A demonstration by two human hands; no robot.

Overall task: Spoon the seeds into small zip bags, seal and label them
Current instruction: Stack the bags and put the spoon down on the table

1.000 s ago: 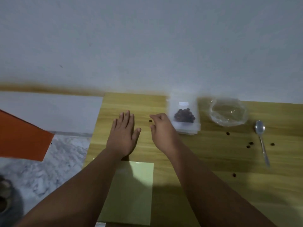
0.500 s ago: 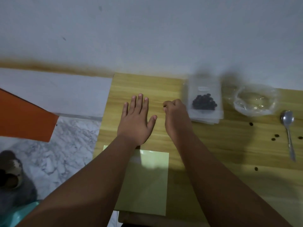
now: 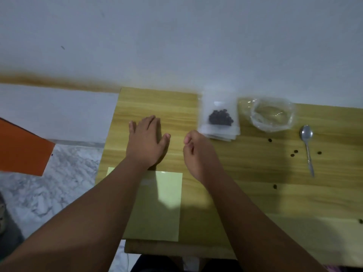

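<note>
Curled tighter than before, right hand (image 3: 198,154) pinches, contents unclear; left hand (image 3: 146,142) lies flat near table (image 3: 115,124) edge.

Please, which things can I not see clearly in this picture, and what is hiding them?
Head view only.
Right hand: curled fingers hide whether they pinch a seed.
Zip bag: blurred, so seal and any label are unclear.
Green sheet: left forearm covers its left part.
Clear container: blur and glare hide its contents.

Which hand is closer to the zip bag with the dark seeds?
Right. The right hand is close to the zip bag, at its near-left corner; the left hand lies flat on the table, farther left.
</note>
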